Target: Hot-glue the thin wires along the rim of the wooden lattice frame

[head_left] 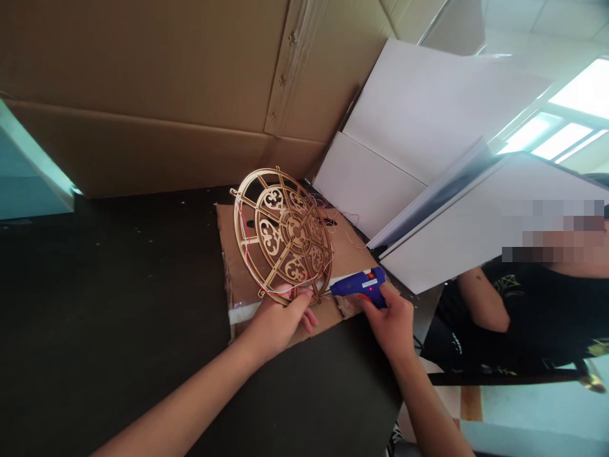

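Note:
A round, gold-coloured openwork frame is tilted up above a flat piece of cardboard. My left hand grips its lower edge. Red and white wires run along the frame's rim, and thin loose wires trail off behind it on the right. In my right hand is a blue glue gun with a small red light on its body. The gun's nozzle points left and is close to the frame's lower right rim; whether they touch I cannot tell.
Under the cardboard is a dark table. A large brown cardboard box stands at the back. White panels lean at the back right. At the right sits a person in a black top, and a light blue object is at far left.

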Motion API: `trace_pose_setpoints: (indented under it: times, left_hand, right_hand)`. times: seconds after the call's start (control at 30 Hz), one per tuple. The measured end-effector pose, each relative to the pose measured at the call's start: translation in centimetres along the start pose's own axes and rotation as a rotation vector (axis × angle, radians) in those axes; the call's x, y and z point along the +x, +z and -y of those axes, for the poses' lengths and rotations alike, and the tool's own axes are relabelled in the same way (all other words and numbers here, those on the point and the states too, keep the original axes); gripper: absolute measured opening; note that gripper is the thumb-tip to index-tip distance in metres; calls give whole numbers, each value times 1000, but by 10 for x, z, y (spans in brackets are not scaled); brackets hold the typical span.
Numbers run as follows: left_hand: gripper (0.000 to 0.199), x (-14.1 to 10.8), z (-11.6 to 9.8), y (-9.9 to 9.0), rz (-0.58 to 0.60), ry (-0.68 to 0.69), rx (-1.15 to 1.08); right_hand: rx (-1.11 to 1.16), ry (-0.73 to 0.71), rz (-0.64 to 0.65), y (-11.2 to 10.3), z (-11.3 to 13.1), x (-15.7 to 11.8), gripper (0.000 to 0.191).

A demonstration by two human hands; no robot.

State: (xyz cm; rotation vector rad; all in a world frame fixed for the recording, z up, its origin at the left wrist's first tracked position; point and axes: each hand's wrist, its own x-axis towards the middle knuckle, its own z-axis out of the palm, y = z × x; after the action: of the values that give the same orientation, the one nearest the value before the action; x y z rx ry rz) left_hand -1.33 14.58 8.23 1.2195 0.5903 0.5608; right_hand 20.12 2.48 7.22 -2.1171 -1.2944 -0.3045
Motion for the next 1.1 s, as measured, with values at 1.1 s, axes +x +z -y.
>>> trace_pose_setpoints:
  times: [1.1]
  left_hand:
    - [17, 1, -3, 2, -15, -10, -6]
  right_hand:
    - [-36, 14, -50, -2, 16, 0, 29]
